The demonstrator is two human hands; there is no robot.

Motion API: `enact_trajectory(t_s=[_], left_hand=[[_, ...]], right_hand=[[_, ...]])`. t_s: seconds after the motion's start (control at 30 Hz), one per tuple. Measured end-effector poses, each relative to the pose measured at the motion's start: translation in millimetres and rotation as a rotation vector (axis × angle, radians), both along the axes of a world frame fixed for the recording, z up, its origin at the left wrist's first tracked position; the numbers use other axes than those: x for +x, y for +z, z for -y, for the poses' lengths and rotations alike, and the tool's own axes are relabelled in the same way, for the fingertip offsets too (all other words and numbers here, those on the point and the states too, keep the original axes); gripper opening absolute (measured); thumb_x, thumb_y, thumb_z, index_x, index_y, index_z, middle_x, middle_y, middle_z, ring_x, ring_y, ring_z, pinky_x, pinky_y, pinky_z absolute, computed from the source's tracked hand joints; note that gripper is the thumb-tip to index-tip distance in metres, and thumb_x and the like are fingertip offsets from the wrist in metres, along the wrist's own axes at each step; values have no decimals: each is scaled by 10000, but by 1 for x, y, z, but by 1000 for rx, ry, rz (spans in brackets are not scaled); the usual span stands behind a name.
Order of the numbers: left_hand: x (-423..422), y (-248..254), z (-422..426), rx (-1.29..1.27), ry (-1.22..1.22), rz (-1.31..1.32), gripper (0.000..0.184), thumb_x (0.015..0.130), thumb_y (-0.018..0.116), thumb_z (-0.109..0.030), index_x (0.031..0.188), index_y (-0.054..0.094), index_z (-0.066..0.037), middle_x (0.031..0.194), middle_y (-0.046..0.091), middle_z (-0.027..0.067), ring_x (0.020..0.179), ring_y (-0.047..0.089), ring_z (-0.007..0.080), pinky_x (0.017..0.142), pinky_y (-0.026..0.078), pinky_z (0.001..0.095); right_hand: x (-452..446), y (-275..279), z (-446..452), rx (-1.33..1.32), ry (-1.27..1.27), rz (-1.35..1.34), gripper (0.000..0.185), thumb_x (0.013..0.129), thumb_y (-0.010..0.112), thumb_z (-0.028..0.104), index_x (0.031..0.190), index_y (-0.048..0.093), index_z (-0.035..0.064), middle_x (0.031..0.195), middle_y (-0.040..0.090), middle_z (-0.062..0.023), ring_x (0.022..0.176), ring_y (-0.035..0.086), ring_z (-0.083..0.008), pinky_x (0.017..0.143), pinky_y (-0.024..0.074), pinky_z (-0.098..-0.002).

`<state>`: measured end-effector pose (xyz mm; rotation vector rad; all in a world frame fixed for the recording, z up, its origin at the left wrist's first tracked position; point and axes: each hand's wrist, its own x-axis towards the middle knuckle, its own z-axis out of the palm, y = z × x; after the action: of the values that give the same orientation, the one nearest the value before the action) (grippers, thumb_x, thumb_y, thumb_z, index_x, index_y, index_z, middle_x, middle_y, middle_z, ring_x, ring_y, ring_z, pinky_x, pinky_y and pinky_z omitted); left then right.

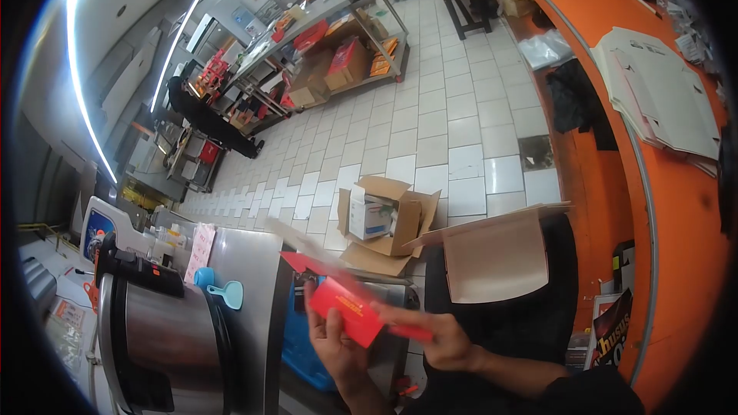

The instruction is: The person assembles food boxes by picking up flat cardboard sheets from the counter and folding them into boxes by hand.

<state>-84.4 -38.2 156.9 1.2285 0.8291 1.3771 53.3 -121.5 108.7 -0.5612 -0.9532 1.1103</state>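
Observation:
A red card piece with yellow print (347, 309) is in front of me, partly blurred by motion, with a pale panel extending up and left from it. My left hand (336, 342) grips it from below, the thumb on its printed face. At its right edge is my right hand (442, 338), fingers closed round a red part whose link to the printed piece is blurred. A flat white and brown cardboard piece (498, 257) lies over the dark surface just beyond my right hand.
An open brown carton (384, 223) stands on the tiled floor ahead. To the left are a steel counter (257, 261), a large metal cooker (165, 346) and a blue scoop (227, 293). An orange counter (565, 11) runs along the right. A person (211, 119) stands far off.

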Motion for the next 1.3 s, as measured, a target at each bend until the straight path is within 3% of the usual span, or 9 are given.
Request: enact_trajectory(t_s=[0.2,0.37,0.5,0.67,0.8,1.0,1.13,1.2,1.3], left_hand=[[1,-18,2,-394,-147,291,536,966,477,-152,1475,363,-29,1296,571,186,1134,610,291,1013,482,410],[15,-25,13,-282,-49,154,422,1083,387,-303,1371,446,0,1242,593,174,1071,626,264,913,525,396],[15,-23,11,-96,-15,-164,422,1079,401,-305,1355,455,10,1237,594,171,1054,628,260,886,530,386],[17,-32,26,-332,-182,208,467,1081,410,-175,1521,292,-74,1364,548,150,1203,583,247,984,515,382],[7,-36,28,-298,-268,156,435,1051,478,-134,1456,391,-2,1330,577,148,1178,603,242,1003,501,370],[-42,-26,29,-263,-426,-310,524,921,671,12,1397,457,42,1265,625,143,1175,603,199,999,496,343],[-76,-19,41,-704,-654,-430,595,906,708,-35,1427,426,16,1299,615,162,1167,626,250,1021,494,393],[-83,-16,49,-708,-840,-569,536,882,770,-118,1352,524,-47,971,666,46,822,608,100,659,515,278],[-92,-34,70,-770,-884,-585,433,883,754,-86,1277,580,-41,878,656,-18,687,562,86,596,461,276]], right_hand=[[-5,-13,-2,279,-210,295,511,905,659,29,1402,542,35,1540,363,-277,1414,399,-416,1134,381,-431],[3,1,-3,247,-558,773,527,797,792,182,1302,654,116,1436,474,-246,1302,498,-412,1061,452,-475],[7,-2,-3,237,-498,733,542,764,816,221,1282,673,145,1398,509,-204,1259,528,-385,1045,467,-467],[-4,-8,-6,199,-664,779,464,783,802,173,1238,712,172,1433,497,-177,1278,499,-385,1053,458,-467],[-14,-26,-13,138,-649,882,495,837,755,160,1324,665,180,1588,265,-239,1361,412,-413,1101,394,-477],[-17,-32,1,2,-181,-23,400,1008,543,232,1403,598,200,1645,32,-261,1404,353,-433,1149,303,-452],[-8,-50,3,-37,-65,232,416,1012,538,252,1423,575,204,1637,82,-264,1422,333,-407,1153,298,-446],[-11,-51,8,-51,-12,706,414,997,567,241,1410,589,210,1621,147,-265,1414,339,-395,1143,314,-437],[-16,-35,19,-107,36,677,299,973,606,214,1257,694,179,1580,252,-266,1357,405,-406,1133,335,-444]])
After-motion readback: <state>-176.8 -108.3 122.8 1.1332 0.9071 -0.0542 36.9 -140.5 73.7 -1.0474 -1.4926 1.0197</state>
